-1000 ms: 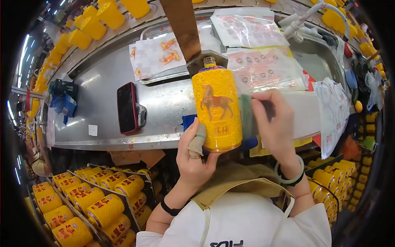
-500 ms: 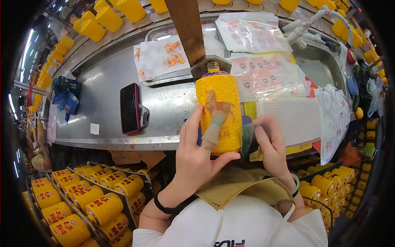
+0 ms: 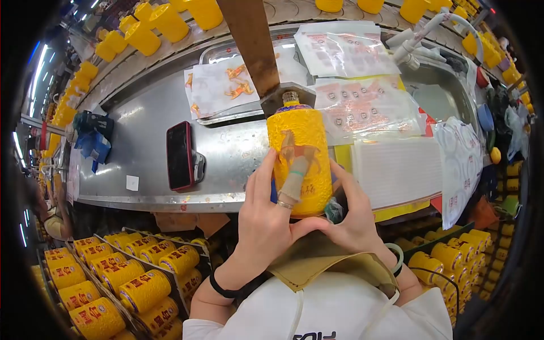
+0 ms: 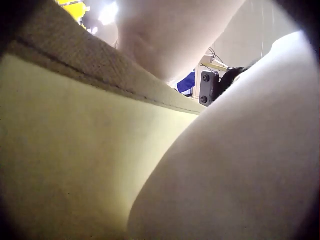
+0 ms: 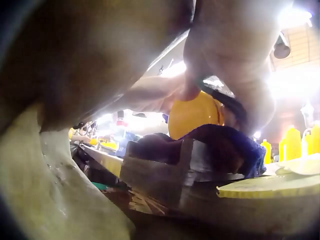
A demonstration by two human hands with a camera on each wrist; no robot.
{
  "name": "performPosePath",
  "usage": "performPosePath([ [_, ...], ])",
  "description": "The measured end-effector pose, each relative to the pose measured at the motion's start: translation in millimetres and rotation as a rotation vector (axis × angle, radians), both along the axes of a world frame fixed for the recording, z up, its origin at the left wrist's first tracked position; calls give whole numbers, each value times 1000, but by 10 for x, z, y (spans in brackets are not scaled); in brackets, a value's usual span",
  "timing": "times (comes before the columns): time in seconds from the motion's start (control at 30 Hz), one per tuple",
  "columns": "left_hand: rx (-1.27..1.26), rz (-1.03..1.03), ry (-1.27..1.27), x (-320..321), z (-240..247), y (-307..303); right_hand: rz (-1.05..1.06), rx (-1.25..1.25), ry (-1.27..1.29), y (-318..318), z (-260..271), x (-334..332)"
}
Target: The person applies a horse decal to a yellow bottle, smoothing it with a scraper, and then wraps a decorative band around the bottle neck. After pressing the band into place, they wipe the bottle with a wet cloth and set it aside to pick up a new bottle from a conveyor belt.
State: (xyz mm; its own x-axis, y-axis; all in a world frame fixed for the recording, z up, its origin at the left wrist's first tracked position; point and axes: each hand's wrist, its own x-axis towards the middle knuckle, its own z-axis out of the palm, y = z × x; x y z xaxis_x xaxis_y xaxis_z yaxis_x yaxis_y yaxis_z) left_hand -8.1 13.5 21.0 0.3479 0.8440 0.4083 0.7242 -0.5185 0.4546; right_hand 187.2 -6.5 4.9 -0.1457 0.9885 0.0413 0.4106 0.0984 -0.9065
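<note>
Clasping embossed yellow bottle [image 3: 285, 127] in half-curled left fingers [image 3: 262, 184] and right fingers [image 3: 351, 190], part-covering brown horse picture [image 3: 290, 149], near brown metal post [image 3: 252, 51] at eleven o'clock, red-cased black phone [image 3: 180, 156] at nine.

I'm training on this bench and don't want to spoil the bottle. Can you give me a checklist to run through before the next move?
1. Bottle supported: ok; the left hand and right hand both hold the yellow bottle.
2. Horse picture unobstructed: not ok; a finger with a pale finger cover lies over part of it.
3. Picture edges flat: cannot tell; too small, partly hidden.
4. Neck at the metal bracket: ok; whether it is locked there cannot be told.
5. Green piece gripped: cannot tell; it shows only partly, beside the right hand.
6. Phone clear of both hands: ok.
</note>
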Motion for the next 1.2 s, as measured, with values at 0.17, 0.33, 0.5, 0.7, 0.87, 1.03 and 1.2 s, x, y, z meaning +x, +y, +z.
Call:
performPosePath([
  [0.17, 16, 29, 118, 74, 101, 54, 36, 98, 7, 14, -41, 32],
  [0.33, -47, 35, 255, 213, 278, 127, 70, 54, 8, 18, -16, 74],
  [0.5, -52, 82, 209, 216, 221, 79, 77, -21, 61, 10, 4, 93],
  [0.7, 93, 82, -2, 78, -33, -5, 85, -26, 53, 30, -39, 117],
  [0.87, 47, 75, -74, 43, -75, -30, 75, -42, 43, 44, -51, 116],
  [1.03, -16, 71, 30, 44, 43, -16, 74, -44, 68, 25, -93, 120],
  [1.2, 78, 44, 136, 105, 141, 70, 92, -45, 109, 19, -52, 101],
])
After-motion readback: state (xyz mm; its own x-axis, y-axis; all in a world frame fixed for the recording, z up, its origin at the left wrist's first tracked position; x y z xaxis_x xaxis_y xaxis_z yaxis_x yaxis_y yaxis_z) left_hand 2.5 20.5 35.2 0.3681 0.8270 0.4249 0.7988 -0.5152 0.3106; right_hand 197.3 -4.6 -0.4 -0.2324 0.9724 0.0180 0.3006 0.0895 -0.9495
